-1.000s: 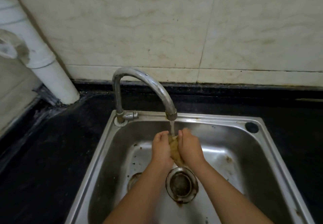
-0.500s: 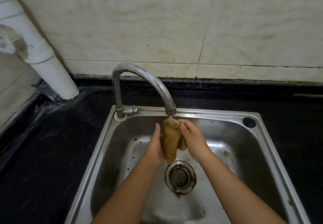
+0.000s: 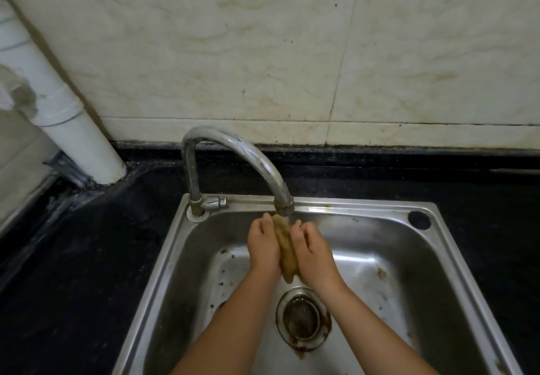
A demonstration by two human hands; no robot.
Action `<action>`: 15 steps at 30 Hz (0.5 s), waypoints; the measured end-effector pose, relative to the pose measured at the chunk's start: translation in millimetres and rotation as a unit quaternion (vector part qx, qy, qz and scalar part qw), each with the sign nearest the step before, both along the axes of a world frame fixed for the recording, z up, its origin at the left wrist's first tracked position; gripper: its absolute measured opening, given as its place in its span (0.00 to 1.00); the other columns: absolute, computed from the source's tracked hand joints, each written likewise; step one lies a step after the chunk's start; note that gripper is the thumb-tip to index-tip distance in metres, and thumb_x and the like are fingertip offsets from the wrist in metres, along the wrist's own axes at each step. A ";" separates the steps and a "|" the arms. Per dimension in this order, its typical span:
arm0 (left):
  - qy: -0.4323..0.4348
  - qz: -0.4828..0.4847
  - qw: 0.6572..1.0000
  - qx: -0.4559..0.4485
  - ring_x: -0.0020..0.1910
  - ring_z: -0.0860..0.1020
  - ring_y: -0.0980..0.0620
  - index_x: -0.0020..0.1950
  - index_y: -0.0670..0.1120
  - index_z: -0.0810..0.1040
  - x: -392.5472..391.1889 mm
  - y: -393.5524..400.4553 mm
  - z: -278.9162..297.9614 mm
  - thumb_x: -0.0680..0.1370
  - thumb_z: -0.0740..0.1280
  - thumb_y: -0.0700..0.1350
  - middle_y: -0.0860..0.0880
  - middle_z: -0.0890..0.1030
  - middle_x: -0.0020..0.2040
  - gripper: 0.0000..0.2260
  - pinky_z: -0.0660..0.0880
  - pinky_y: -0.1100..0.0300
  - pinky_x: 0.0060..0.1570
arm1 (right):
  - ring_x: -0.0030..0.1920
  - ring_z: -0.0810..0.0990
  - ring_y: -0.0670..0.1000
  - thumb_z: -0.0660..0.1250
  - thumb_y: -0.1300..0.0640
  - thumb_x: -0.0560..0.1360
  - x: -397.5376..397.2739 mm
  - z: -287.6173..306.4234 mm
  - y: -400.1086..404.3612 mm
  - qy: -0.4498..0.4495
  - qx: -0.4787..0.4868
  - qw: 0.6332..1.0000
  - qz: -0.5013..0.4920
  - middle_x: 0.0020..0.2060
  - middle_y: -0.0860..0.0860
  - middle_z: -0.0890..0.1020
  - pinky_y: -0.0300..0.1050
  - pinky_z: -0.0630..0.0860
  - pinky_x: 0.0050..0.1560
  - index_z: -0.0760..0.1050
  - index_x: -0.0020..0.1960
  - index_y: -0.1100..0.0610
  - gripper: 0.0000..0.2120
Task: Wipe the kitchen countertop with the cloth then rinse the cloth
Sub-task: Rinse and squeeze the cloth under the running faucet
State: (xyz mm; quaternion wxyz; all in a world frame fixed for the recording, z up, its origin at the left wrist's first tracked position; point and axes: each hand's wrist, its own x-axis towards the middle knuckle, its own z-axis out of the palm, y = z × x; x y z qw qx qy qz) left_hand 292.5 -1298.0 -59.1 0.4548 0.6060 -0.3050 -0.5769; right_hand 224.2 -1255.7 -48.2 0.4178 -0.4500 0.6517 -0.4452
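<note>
Both hands were over the sink (image 3: pixel 432 257), under the tap's (image 3: pixel 233 152) spout, with the cloth (image 3: pixel 285 246) pressed between them. The left hand (image 3: pixel 263 246) had its fingers curled round the cloth's left side, and the right hand (image 3: pixel 312 249) had its fingers curled round the right side, so each grip was closed on the cloth. The cloth was a wet, yellow-brown bundle, its top end just below the spout and its lower end hanging out beneath the palms, above the drain (image 3: pixel 302 317). Whether water was running from the spout could not be told. The drain ring was rusty, with brown specks scattered across the sink floor. The sink sat in a black bench (image 3: pixel 73 257), wet-looking near the back left corner, where a white pipe (image 3: pixel 76 129) rose against the tiled wall (image 3: pixel 233 53). The tap's small lever (image 3: pixel 216 202) pointed right along the sink's back rim.
</note>
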 end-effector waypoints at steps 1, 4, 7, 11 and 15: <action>-0.001 0.001 1.000 0.010 0.35 0.73 0.51 0.39 0.46 0.71 0.5 -3.0 0.7 0.81 0.55 0.44 0.47 0.74 0.35 0.12 0.71 0.58 0.38 | 0.31 0.68 0.43 0.54 0.54 0.80 3.5 0.7 -0.4 0.023 0.001 1.000 0.019 0.32 0.47 0.70 0.28 0.66 0.29 0.63 0.37 0.52 0.13; 0.089 -0.009 0.995 0.049 0.32 0.71 0.51 0.33 0.45 0.69 -1.4 -5.1 4.0 0.80 0.55 0.41 0.50 0.73 0.26 0.16 0.69 0.58 0.36 | 0.33 0.70 0.42 0.51 0.55 0.81 7.0 -0.1 -5.9 0.129 0.007 0.990 0.058 0.33 0.47 0.71 0.30 0.66 0.31 0.65 0.43 0.55 0.10; 0.088 -0.001 0.996 0.023 0.32 0.73 0.52 0.35 0.43 0.70 -5.7 4.4 9.1 0.81 0.54 0.42 0.48 0.74 0.28 0.15 0.71 0.59 0.36 | 0.46 0.78 0.54 0.49 0.55 0.81 -0.1 -1.6 -18.1 0.289 0.042 0.953 0.087 0.45 0.54 0.77 0.41 0.72 0.43 0.65 0.54 0.60 0.11; 0.069 -0.008 0.998 0.005 0.35 0.74 0.52 0.40 0.43 0.72 -0.6 7.8 10.2 0.81 0.54 0.44 0.46 0.75 0.35 0.13 0.73 0.60 0.37 | 0.45 0.77 0.57 0.48 0.54 0.81 -3.6 0.4 -26.5 0.245 0.057 0.966 0.053 0.41 0.56 0.75 0.51 0.73 0.48 0.62 0.46 0.58 0.10; -0.144 -0.024 0.988 -0.044 0.46 0.74 0.52 0.54 0.48 0.71 22.9 -4.6 16.1 0.79 0.60 0.44 0.46 0.75 0.50 0.05 0.72 0.59 0.46 | 0.40 0.71 0.52 0.50 0.56 0.81 -4.3 4.6 -31.1 0.195 0.017 0.980 0.023 0.36 0.52 0.72 0.43 0.63 0.36 0.61 0.46 0.59 0.08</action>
